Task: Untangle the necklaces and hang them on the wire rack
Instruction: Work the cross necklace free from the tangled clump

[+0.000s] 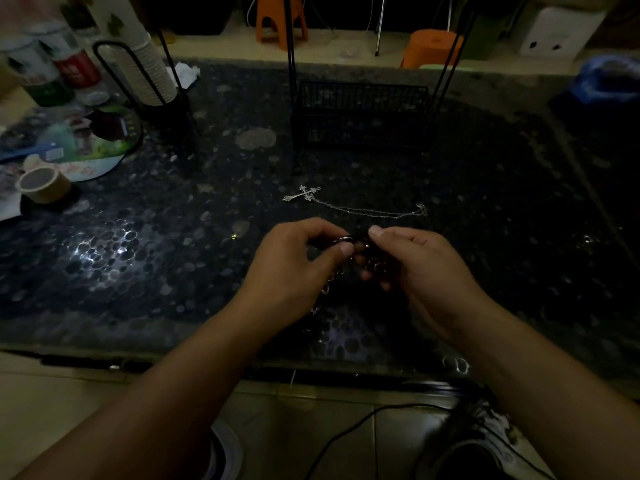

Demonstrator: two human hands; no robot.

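While the cross necklace (349, 202) lies at twelve o'clock before the wire rack (360, 116), I see my left grip (298, 261) and right grip (412, 261) pinching the tangled chain (349, 242) over the worktop (138, 254).

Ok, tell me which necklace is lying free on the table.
The silver cross necklace, stretched out on the table beyond both hands. The other, a chunky chain, is held between left hand and right hand.

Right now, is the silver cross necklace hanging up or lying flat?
Lying flat: the silver cross necklace is stretched across the dark pebbled tabletop, before the black wire rack.
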